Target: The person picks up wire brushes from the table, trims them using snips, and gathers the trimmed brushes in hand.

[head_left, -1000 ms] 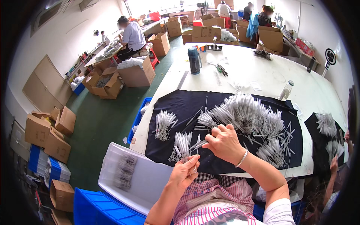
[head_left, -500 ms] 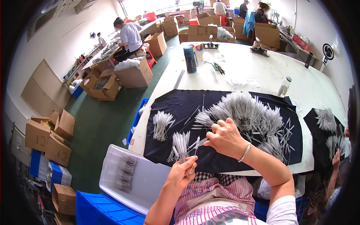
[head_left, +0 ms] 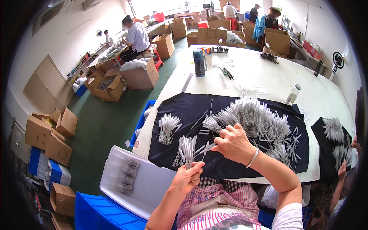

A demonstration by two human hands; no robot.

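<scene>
My left hand [head_left: 186, 179] is closed around the lower ends of a fanned bunch of thin white sticks [head_left: 186, 147], held just above the near edge of a black cloth [head_left: 230, 168]. My right hand [head_left: 232, 143] pinches a single white stick [head_left: 204, 149] and holds it against the bunch. Behind the right hand a large loose heap of the same white sticks [head_left: 260, 119] lies on the cloth. A smaller bundle of sticks [head_left: 168, 125] lies at the cloth's left end.
The cloth covers the near part of a white table [head_left: 264, 76] bearing a dark flask [head_left: 199, 63], a small bottle [head_left: 292, 94] and tools. A white bin [head_left: 153, 184] and blue crates [head_left: 97, 212] sit at my lower left. Another person's hand [head_left: 343, 168] works at the right. Cardboard boxes line the green floor.
My right hand has drawn back from the heap toward the bunch, bringing one stick with it. My left hand keeps its hold on the bunch in about the same place.
</scene>
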